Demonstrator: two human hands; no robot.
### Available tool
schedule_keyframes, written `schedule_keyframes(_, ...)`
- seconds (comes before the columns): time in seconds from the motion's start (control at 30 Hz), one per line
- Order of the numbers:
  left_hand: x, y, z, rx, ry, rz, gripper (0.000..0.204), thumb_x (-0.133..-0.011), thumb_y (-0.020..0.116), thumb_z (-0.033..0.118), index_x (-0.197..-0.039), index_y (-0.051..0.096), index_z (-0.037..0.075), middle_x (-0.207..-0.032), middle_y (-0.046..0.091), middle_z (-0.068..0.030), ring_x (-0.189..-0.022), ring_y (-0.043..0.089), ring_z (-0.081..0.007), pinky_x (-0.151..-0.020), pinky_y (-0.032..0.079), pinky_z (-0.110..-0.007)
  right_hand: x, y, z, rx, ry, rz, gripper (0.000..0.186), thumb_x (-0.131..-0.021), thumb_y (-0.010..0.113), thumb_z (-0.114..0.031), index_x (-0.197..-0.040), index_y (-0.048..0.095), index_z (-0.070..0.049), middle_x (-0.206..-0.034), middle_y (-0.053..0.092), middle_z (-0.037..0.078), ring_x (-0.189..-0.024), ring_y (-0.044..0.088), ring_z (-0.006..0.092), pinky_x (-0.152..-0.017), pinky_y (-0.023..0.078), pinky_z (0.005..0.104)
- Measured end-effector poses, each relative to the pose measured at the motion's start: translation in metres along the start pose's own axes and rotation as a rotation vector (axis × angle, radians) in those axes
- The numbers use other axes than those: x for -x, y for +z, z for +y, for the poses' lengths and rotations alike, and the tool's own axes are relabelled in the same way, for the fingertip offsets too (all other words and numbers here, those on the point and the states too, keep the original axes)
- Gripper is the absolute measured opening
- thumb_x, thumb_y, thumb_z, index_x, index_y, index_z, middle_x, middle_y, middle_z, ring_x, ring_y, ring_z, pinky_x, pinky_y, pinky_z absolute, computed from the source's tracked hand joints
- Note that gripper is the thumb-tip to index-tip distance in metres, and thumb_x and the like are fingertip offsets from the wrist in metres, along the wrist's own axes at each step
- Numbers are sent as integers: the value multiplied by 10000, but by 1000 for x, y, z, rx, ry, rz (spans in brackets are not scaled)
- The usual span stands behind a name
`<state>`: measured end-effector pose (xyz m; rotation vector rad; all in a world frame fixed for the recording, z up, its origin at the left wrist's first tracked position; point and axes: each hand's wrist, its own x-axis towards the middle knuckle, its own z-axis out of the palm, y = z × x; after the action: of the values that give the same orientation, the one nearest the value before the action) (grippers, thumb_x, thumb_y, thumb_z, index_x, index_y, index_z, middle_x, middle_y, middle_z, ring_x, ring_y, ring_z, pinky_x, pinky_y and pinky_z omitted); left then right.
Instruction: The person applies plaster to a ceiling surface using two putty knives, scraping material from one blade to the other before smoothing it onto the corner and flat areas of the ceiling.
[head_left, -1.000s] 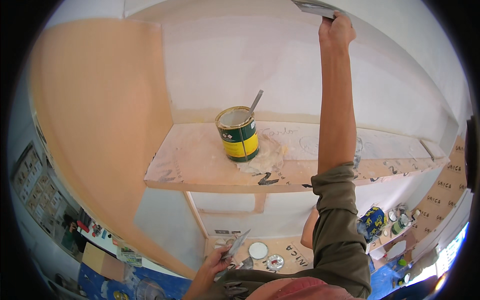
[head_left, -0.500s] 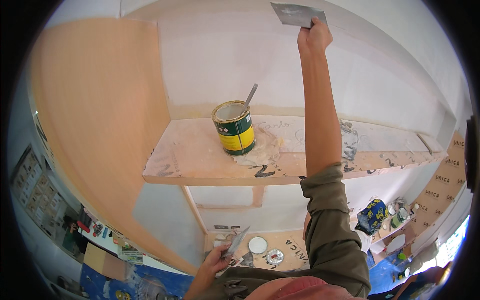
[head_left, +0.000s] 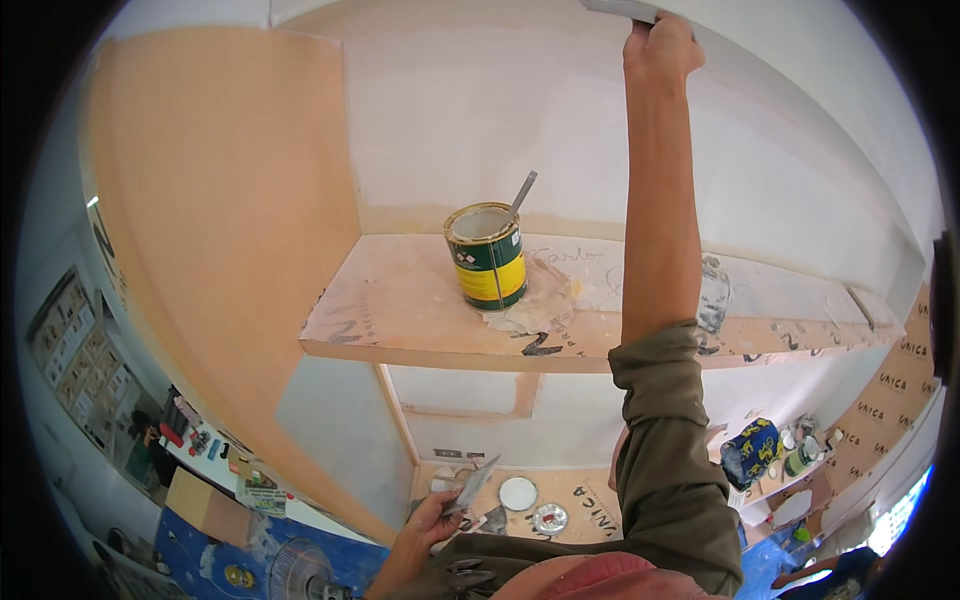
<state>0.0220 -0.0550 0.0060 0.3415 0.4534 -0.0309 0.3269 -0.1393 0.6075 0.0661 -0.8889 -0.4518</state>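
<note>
High up at the top edge, my right hand [head_left: 664,48] grips a flat metal putty scraper [head_left: 622,9] close to the white wall; whether the blade touches it I cannot tell. My right arm stretches up past the shelf [head_left: 390,320]. Low down near my body, my left hand [head_left: 430,520] is closed on another flat grey putty scraper [head_left: 477,484]. Between them on the shelf stands an open green and yellow tin [head_left: 492,275], with a grey stick-like handle [head_left: 522,194] leaning out of it. Crumpled pale sheeting [head_left: 545,290] lies around its base.
A wooden side panel [head_left: 230,180] closes off the left. Below, a lower surface carries a white round lid [head_left: 518,493] and a silver one [head_left: 550,518]. A crumpled plastic wrap [head_left: 713,295] sits behind my arm. At lower left is a fan [head_left: 298,572]; cans [head_left: 800,458] stand at right.
My right hand has moved up and slightly right with its scraper, which now shows edge-on and is partly cut off. My left hand has stayed nearly still. The view has shifted slightly.
</note>
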Motion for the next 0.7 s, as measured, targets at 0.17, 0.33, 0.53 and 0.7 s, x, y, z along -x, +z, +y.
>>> schedule_keyframes(0.17, -5, 10, 3, -65, -19, -27, 198, -867, 521, 148, -987, 533, -10, -831, 611, -101, -630, 615, -154, -466, 517, -191, 6, 32, -81, 75, -185, -314, 173, -777, 487, 30, -942, 530, 63, -936, 568, 151, -884, 560, 242, -823, 464, 348)
schedule_keyframes(0.33, -7, 20, 4, -93, -14, -108, 209, -871, 515, 152, -993, 532, -17, -886, 613, -94, -746, 624, -163, -554, 537, -227, 14, -65, -58, 56, 48, -95, 265, -803, 395, 91, -1065, 420, 125, -1062, 483, 154, -949, 512, 233, -827, 462, 355)
schedule_keyframes(0.53, -11, 25, -1, -74, -41, -85, 204, -879, 496, 135, -1022, 526, -7, -919, 613, -95, -758, 623, -155, -559, 538, -234, 24, -70, -6, 101, 257, 146, 301, -853, 362, 75, -1143, 361, 156, -1172, 434, 211, -1046, 491, 295, -897, 459, 361)
schedule_keyframes(0.7, -12, 15, -1, -97, -12, -76, 201, -878, 498, 136, -1026, 529, 4, -897, 617, -90, -730, 624, -141, -521, 527, -208, 12, -54, 11, 154, 268, 247, 322, -816, 357, 53, -1129, 375, 126, -1141, 444, 172, -981, 496, 244, -861, 448, 338)
